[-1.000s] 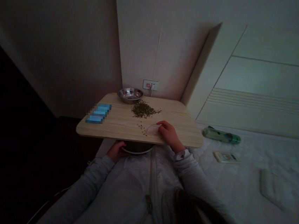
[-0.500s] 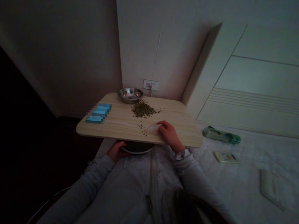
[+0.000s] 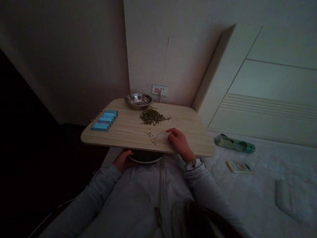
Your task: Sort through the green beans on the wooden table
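Hardly anything had moved since the earlier frame: our right hand (image 3: 179, 143) and left hand (image 3: 123, 159) kept their places, and the pile of green grains (image 3: 151, 116) kept its outline, beyond the right grip and to its left. We had the right thumb and fingers closed on the edge of a thin, see-through piece (image 3: 161, 137), holding it low over the tabletop (image 3: 129, 135); whether it touched the wood we could not tell. A few loose grains (image 3: 150, 135) lay just left of it, so we judged it was held low to meet them. Our left fingers were closed around the side of a pale-rimmed bowl (image 3: 144, 162), nearer our body than the right grip and partly hidden by the table's near edge. It was probably kept there to lie under that edge, in easy reach of both hands. Past the pile, a metal bowl (image 3: 134, 106) stood at the far edge, perhaps to leave the middle free. Well left of the right grip lay 1 blue, pixelated object (image 3: 104, 120).
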A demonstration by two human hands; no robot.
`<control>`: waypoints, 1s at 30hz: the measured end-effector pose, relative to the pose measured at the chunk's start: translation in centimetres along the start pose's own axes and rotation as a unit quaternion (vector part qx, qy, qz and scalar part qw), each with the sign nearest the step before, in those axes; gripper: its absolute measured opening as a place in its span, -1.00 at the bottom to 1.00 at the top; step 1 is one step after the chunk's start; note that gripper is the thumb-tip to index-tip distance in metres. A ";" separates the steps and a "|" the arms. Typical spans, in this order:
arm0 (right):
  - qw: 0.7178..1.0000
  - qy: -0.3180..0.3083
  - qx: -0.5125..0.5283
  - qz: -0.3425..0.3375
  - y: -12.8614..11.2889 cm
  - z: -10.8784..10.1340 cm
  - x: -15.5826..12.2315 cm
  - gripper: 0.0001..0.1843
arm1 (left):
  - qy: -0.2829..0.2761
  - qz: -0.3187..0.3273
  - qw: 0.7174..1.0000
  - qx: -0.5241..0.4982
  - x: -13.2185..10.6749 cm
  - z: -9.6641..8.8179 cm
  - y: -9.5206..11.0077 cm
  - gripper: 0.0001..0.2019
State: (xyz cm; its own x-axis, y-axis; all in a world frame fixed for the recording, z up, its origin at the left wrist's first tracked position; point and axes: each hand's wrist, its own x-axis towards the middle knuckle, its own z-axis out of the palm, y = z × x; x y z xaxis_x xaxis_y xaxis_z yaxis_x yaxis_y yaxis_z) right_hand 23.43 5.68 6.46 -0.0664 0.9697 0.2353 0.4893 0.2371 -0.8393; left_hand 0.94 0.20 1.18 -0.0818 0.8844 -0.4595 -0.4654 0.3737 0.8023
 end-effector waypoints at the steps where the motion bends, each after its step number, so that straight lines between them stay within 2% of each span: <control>1: 1.000 0.003 -0.005 -0.003 0.0 0.0 0.0 -0.67 | 0.003 0.000 1.000 -0.001 0.0 0.0 0.0 -0.78; 5: 1.000 0.007 -0.014 -0.008 0.0 0.0 0.0 -0.67 | 0.015 0.000 1.000 0.004 -0.2 0.2 0.2 -0.79; 30: 1.000 -0.002 0.011 0.006 0.2 0.1 0.1 -0.67 | 0.007 0.002 1.000 0.010 -0.6 0.3 0.3 -0.78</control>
State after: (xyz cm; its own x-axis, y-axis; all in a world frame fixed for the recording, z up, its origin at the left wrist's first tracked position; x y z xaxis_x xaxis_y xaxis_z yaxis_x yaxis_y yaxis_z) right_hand 23.43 5.79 6.31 -0.0647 0.9725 0.2238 0.4714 0.2275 -0.8521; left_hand 1.07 -0.14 1.80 -0.0962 0.8814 -0.4624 -0.4477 0.3766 0.8110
